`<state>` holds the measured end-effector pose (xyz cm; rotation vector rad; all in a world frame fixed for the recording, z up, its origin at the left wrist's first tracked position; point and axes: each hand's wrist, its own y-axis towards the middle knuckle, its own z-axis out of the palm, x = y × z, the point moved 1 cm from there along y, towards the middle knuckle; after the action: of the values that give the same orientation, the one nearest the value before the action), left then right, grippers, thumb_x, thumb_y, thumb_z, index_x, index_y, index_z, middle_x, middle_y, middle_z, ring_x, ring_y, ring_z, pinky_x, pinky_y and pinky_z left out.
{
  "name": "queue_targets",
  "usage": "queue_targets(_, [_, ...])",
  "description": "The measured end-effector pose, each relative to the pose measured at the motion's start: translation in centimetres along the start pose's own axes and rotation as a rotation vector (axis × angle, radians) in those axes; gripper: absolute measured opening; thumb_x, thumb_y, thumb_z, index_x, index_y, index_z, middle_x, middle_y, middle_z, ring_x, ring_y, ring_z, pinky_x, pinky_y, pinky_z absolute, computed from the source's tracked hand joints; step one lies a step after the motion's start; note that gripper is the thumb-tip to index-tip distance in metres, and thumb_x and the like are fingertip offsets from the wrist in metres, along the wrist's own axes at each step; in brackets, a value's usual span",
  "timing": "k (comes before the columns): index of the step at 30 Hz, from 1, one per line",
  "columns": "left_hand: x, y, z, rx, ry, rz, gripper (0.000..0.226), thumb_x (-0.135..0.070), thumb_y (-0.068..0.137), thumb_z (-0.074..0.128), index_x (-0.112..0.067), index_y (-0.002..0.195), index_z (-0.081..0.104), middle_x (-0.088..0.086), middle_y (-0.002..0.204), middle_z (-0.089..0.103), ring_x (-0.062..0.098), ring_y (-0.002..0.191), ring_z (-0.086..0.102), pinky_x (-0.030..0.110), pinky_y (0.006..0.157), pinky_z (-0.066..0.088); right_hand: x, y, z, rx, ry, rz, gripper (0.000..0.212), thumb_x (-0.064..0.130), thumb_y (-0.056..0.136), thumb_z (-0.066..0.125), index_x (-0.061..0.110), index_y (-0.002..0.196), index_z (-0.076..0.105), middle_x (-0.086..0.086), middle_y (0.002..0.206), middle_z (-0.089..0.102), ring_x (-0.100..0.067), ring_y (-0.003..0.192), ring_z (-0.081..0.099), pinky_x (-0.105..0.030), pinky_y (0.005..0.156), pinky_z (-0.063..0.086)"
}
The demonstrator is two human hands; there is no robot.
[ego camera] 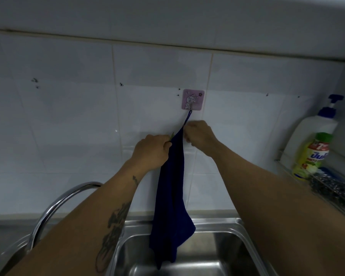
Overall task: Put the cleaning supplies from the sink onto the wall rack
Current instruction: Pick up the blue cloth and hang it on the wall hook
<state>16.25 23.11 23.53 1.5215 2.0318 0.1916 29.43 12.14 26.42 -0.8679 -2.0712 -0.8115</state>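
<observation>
A dark blue cloth [170, 196] hangs by its loop from a pink adhesive hook [193, 99] on the white tiled wall, its lower end dangling over the steel sink [207, 253]. My left hand [150, 151] pinches the cloth's upper left edge. My right hand [199, 134] grips the top of the cloth just below the loop. At the right, a wire wall rack [327, 193] carries a white pump bottle [315, 128], a yellow-green dish soap bottle [311, 156] and a steel scourer [331, 188].
A curved chrome faucet [54, 208] arches at the lower left, under my left forearm. A white ledge [167, 16] juts out above the tiles. Small screw holes dot the wall.
</observation>
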Motion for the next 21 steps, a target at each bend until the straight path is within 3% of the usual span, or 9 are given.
queue_targets(4, [0.4,-0.4,1.0,-0.027,0.055,-0.028,0.029,-0.023,0.096,0.039,-0.017,0.068,0.045,0.0,0.069,0.056,0.021,0.066,0.056,0.032,0.058,0.043,-2.4,-2.4,0.7,0.23,-0.051,0.002,0.018,-0.005,0.082,0.051,0.0,0.075,0.067,-0.006,0.077,0.062,-0.012,0.07,0.054,-0.023,0.065,0.043])
queue_targets(8, [0.5,-0.9,2.6,0.009,0.06,-0.111,0.012,-0.015,0.088,0.043,-0.016,0.079,0.052,0.001,0.077,0.06,0.02,0.069,0.056,0.03,0.059,0.045,-4.0,-4.4,0.4,0.196,-0.155,-0.075,0.02,0.005,0.086,0.059,0.008,0.067,0.05,-0.002,0.067,0.055,-0.009,0.06,0.047,-0.023,0.055,0.037])
queue_targets(11, [-0.3,-1.3,4.1,0.032,-0.003,-0.176,0.019,-0.011,0.082,0.044,-0.019,0.064,0.041,-0.003,0.066,0.051,0.018,0.061,0.052,0.027,0.052,0.039,-5.6,-5.9,-0.1,0.158,-0.258,-0.147,0.017,0.014,0.086,0.059,-0.001,0.079,0.053,-0.012,0.075,0.064,-0.019,0.064,0.056,-0.037,0.061,0.05])
queue_targets(14, [-0.9,-1.9,6.1,0.057,-0.053,-0.198,0.024,-0.01,0.079,0.044,-0.017,0.057,0.037,-0.002,0.061,0.048,0.015,0.055,0.047,0.025,0.047,0.032,-7.6,-7.9,-1.1,0.111,-0.318,-0.233,0.012,0.02,0.085,0.057,0.009,0.081,0.055,-0.007,0.075,0.064,-0.024,0.07,0.061,-0.045,0.065,0.055])
queue_targets(18, [-1.0,-3.5,7.9,0.066,0.0,-0.181,0.029,-0.011,0.082,0.045,-0.019,0.057,0.033,0.005,0.08,0.049,0.022,0.072,0.053,0.033,0.06,0.045,-8.5,-10.1,-1.7,0.076,-0.219,-0.262,0.012,0.02,0.086,0.058,0.01,0.08,0.055,-0.006,0.075,0.062,-0.021,0.073,0.059,-0.042,0.068,0.054])
queue_targets(21, [-1.3,-4.3,7.8,0.027,0.009,-0.129,0.028,-0.012,0.086,0.045,-0.018,0.061,0.037,0.008,0.091,0.05,0.024,0.082,0.052,0.038,0.069,0.05,-7.3,-10.6,-1.3,0.161,-0.024,-0.169,0.015,0.014,0.085,0.062,0.0,0.08,0.057,-0.015,0.083,0.064,-0.028,0.081,0.063,-0.04,0.077,0.055])
